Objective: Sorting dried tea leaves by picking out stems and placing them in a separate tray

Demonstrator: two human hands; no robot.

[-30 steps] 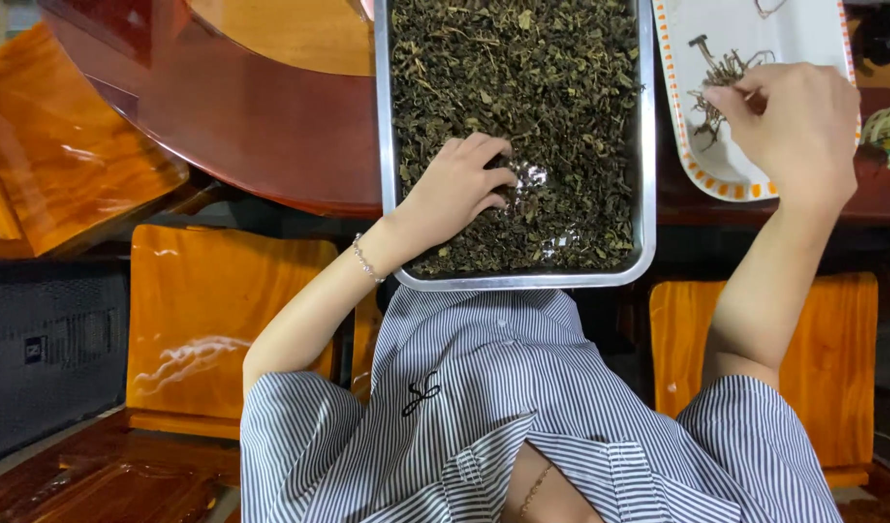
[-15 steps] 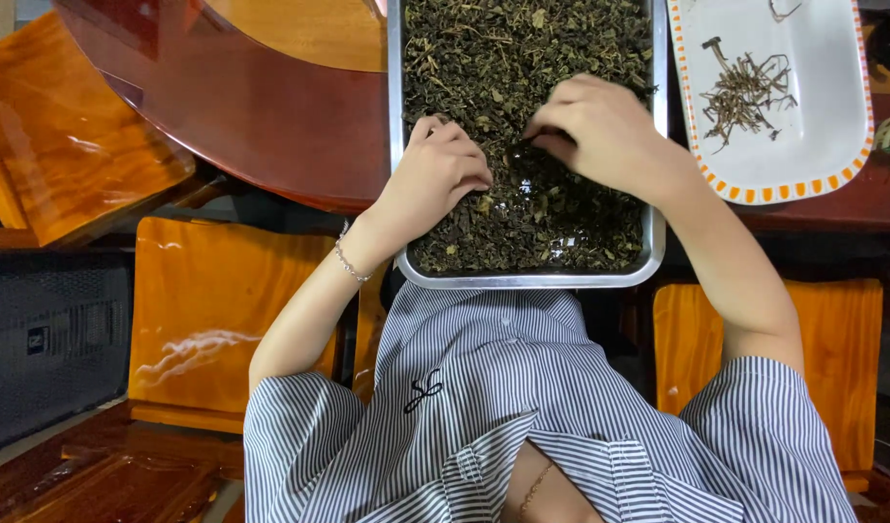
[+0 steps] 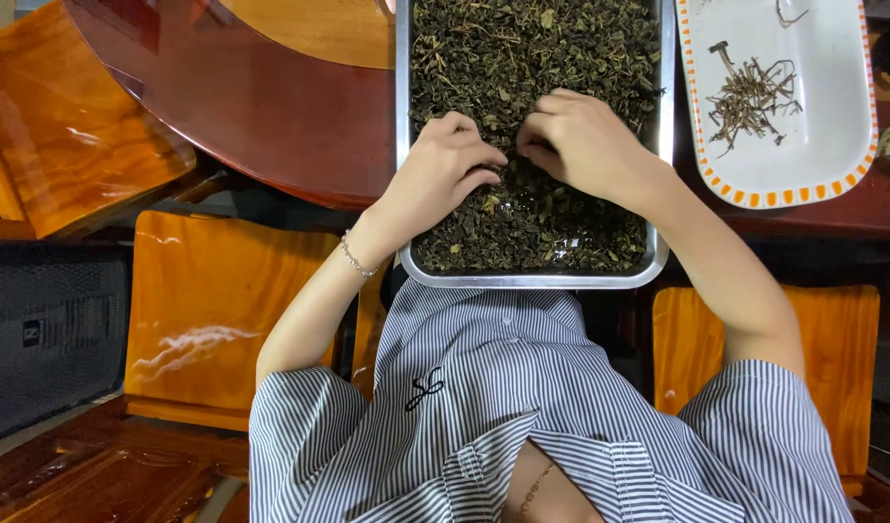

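Both my hands rest in the one steel tray [image 3: 663,145] straight in front of me, on the dried leaves [image 3: 522,58] that fill it. My left hand [image 3: 445,165] is half curled, fingertips pressed down into the leaves; I cannot tell whether it has hold of any. My right hand [image 3: 585,140] sits just beside it, fingers bent inward and pinching at the leaves between the two hands. Right of my right hand lies one white dish [image 3: 823,145] with an orange dashed rim, holding a small heap of stems [image 3: 750,97]. Three orange chairs [image 3: 222,310] stand below my arms.
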